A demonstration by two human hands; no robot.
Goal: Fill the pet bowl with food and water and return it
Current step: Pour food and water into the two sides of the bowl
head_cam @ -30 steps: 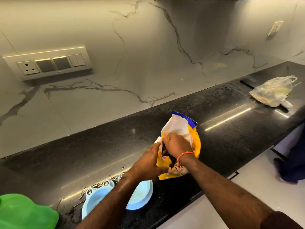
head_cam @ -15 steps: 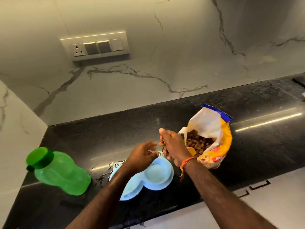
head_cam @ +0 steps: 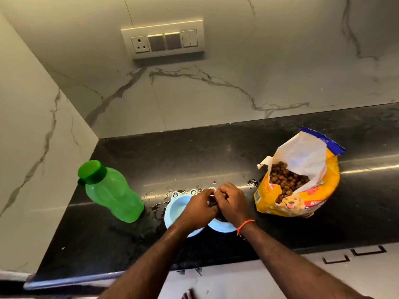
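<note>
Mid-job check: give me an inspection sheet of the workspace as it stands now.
Surface: black counter, water splashes behind the bowl.
Job's things: blue pet bowl under both hands; open kibble bag to its right, kibble visible; capped green bottle to its left.
Clutter: nothing seen.
Hands: left hand and right hand together over the bowl, fingers curled; contents unclear.
Cables: nothing seen.
Surroundings: marble walls, switch panel.
</note>
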